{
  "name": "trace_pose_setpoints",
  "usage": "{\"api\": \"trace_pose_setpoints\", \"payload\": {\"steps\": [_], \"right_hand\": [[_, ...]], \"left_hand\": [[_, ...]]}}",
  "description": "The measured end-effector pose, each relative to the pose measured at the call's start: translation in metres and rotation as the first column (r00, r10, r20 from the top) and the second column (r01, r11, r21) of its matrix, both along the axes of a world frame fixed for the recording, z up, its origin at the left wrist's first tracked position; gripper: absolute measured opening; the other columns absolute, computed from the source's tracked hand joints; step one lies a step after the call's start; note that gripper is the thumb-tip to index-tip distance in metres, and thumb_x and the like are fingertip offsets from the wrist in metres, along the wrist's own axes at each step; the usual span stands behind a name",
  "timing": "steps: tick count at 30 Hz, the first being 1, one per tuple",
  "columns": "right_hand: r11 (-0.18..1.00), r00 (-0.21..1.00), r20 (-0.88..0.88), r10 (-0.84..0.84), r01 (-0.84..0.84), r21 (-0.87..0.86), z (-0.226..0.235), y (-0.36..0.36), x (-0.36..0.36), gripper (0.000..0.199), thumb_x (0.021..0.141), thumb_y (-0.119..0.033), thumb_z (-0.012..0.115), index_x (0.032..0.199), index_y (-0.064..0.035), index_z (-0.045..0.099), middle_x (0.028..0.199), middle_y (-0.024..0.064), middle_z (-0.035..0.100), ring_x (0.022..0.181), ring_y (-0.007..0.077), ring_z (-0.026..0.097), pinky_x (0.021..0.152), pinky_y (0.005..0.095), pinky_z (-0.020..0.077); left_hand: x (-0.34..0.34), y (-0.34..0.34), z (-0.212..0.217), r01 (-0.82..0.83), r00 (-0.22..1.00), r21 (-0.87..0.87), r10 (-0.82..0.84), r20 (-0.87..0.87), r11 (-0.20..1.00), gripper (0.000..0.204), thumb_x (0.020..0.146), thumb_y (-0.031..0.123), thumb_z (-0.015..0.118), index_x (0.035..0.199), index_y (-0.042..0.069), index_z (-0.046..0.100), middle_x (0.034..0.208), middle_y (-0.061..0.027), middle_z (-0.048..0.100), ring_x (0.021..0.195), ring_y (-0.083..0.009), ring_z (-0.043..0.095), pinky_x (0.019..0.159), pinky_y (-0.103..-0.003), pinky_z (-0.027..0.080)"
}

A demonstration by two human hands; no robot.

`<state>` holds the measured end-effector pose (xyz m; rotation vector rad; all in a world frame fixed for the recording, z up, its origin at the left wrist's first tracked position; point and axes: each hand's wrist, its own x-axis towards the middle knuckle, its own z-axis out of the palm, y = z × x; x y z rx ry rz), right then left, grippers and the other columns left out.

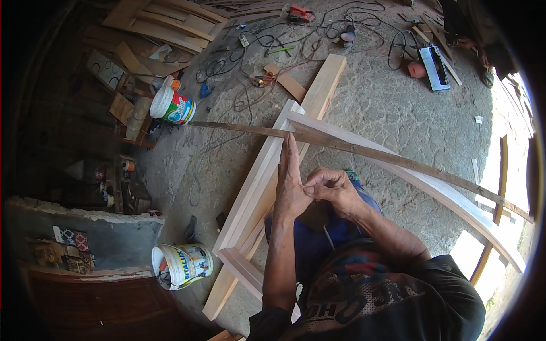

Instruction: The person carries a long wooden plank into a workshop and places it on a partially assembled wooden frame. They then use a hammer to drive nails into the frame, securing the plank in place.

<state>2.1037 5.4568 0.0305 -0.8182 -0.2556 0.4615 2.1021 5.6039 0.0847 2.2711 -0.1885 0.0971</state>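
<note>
On a plank (pixel 219 300), a pale wooden frame (pixel 257 182) is lying, likely stiff, best held along its sides; the left hand (pixel 290 196) is extending pressed-together fingers (pixel 293 159); the right hand (pixel 335 192) is curling, any pinched item unclear.
</note>
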Motion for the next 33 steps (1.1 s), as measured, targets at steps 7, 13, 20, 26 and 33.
{"api": "trace_pose_setpoints", "payload": {"steps": [7,13,20,26,33], "right_hand": [[1.0,1.0,-0.022,-0.002,0.002,0.028,-0.002,0.003,-0.002,0.002,0.087,0.0,0.076,0.088,-0.0003,0.075,0.093,0.005,0.068,0.087,0.0123,0.064,0.08,0.0288,0.0488],[0.999,1.0,-0.017,-0.016,0.017,0.05,-0.003,0.002,-0.004,0.003,0.086,0.0,0.077,0.089,-0.0008,0.076,0.093,0.0052,0.067,0.088,0.0137,0.063,0.083,0.0295,0.0467],[0.997,0.999,0.015,-0.033,0.032,0.075,-0.007,0.004,-0.006,0.004,0.09,-0.001,0.074,0.094,-0.0001,0.074,0.092,0.0028,0.069,0.088,0.0108,0.063,0.082,0.0277,0.0486],[0.997,0.999,0.018,-0.028,0.027,0.068,-0.004,0.002,-0.005,0.004,0.091,-0.003,0.075,0.094,-0.0006,0.074,0.092,0.0028,0.069,0.088,0.0104,0.063,0.081,0.0274,0.0489],[0.995,0.997,-0.055,0.052,-0.047,0.092,0.003,0.001,-0.003,0.006,0.087,-0.003,0.078,0.092,-0.0004,0.076,0.09,0.0023,0.068,0.083,0.0103,0.062,0.076,0.0263,0.0473]], "left_hand": [[-0.001,-0.001,-0.002,0.002,0.992,0.096,-0.014,0.125,0.995,0.123,0.07,0.007,0.082,0.166,0.012,0.004,0.166,-0.0266,0.019,0.152,-0.0437,0.028,0.123,-0.05,0.034],[-0.004,-0.005,0.004,-0.029,0.996,0.14,0.018,0.082,0.99,0.118,0.075,0.011,0.081,0.166,0.012,0.006,0.167,-0.0267,0.017,0.153,-0.0441,0.024,0.124,-0.051,0.031],[-0.004,-0.003,0.003,-0.024,0.999,0.159,0.018,0.038,0.987,0.123,0.077,0.029,0.084,0.166,0.016,0.0,0.17,-0.0235,0.011,0.157,-0.0427,0.015,0.12,-0.069,0.017],[-0.003,-0.004,0.004,-0.035,0.998,0.192,0.026,0.049,0.981,0.123,0.074,0.023,0.084,0.166,0.014,0.003,0.169,-0.0248,0.014,0.156,-0.0427,0.019,0.121,-0.062,0.023],[0.001,0.001,0.004,0.025,0.994,0.074,-0.033,0.101,0.997,0.125,0.07,0.015,0.084,0.166,0.012,0.004,0.168,-0.0254,0.016,0.155,-0.0425,0.02,0.123,-0.057,0.025]]}}
